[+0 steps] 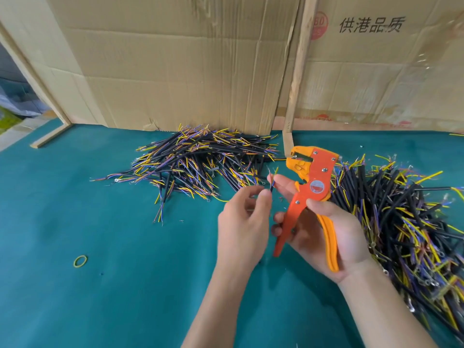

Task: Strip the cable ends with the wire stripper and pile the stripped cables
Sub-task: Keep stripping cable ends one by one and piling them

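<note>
Head view, looking down on a teal table (75,310); right hand (324,234) wrapped round the handles of the orange wire stripper (310,194), jaws pointing up and away, handles spread rather than squeezed; left hand (242,222) with thumb and forefinger curled beside a short black cable (272,185), apparently pinching it, though exact contact hard to make out; cable upright between the two hands, just left of the stripper head, coloured cores fanned at its top; right forefinger seemingly touching it too. Beyond the hands, one pile of cables (195,162) with bared ends, near the cardboard wall (175,71); off to the right, a second, larger heap (396,222), touching the right wrist area; which one counts as done, hard to judge from here. Yellow rubber band (80,261) lying apart on the left. Probably between strips: either feeding this end in or about to toss it. To do it well: steady the cable close to its end; seat only the cores squarely in the jaws, not the sheath; squeeze once, fully; keep fingertips clear of the blades; drop onto one pile only.
</note>
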`<action>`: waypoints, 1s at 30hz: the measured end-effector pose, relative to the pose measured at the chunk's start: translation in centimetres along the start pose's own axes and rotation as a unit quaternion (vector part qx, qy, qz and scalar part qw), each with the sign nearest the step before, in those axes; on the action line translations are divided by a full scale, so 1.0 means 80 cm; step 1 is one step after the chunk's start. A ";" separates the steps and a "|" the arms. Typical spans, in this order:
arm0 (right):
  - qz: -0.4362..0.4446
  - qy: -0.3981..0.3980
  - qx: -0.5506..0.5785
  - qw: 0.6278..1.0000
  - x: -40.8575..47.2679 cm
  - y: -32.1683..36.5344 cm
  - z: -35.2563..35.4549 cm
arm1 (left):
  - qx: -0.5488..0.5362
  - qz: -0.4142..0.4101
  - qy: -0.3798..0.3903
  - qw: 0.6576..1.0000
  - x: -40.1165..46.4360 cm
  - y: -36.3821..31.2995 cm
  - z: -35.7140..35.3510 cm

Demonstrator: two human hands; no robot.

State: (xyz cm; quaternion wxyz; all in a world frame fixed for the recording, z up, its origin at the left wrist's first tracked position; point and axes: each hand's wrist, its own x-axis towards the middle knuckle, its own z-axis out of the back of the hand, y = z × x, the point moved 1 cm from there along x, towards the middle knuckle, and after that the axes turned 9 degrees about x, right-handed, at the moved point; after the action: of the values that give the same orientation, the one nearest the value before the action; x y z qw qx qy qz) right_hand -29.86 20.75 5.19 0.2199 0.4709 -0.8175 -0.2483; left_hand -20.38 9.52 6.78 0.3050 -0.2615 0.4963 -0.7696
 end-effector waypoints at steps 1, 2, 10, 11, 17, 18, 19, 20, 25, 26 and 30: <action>-0.004 -0.010 -0.015 1.000 0.000 -0.002 -0.001 | -0.071 0.019 0.015 0.997 0.008 -0.007 -0.009; -0.007 -0.023 -0.032 0.999 0.001 -0.002 -0.002 | -0.114 0.028 0.019 0.993 0.014 -0.008 -0.016; -0.003 -0.110 -0.114 0.987 0.009 -0.007 0.011 | -0.123 0.075 -0.046 0.988 0.043 0.028 -0.043; -0.005 -0.119 -0.123 0.985 0.009 -0.009 0.013 | -0.126 0.085 -0.047 0.987 0.046 0.033 -0.046; -0.017 -0.122 -0.129 0.984 0.015 -0.011 0.019 | -0.158 0.106 -0.023 0.981 0.060 0.045 -0.050; -0.018 -0.118 -0.125 0.985 0.015 -0.012 0.020 | -0.174 0.107 -0.019 0.979 0.062 0.047 -0.050; -0.017 -0.116 -0.119 0.986 0.015 -0.012 0.021 | -0.186 0.107 -0.013 0.977 0.063 0.048 -0.050; -0.016 -0.115 -0.111 0.987 0.015 -0.012 0.023 | -0.189 0.104 -0.007 0.976 0.063 0.049 -0.049; -0.013 -0.107 -0.078 0.991 0.017 -0.010 0.026 | -0.189 0.094 0.027 0.977 0.064 0.055 -0.047; -0.011 -0.106 -0.073 0.992 0.018 -0.009 0.027 | -0.190 0.093 0.034 0.977 0.064 0.055 -0.047; -0.016 -0.101 -0.071 0.992 0.021 -0.006 0.030 | -0.181 0.085 0.044 0.979 0.065 0.054 -0.046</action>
State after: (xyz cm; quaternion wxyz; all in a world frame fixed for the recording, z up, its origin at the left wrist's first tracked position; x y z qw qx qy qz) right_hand -31.73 19.55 3.23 0.1648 0.4395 -0.8084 -0.3552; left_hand -25.60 6.58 1.91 0.2955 -0.2351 0.6604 -0.6491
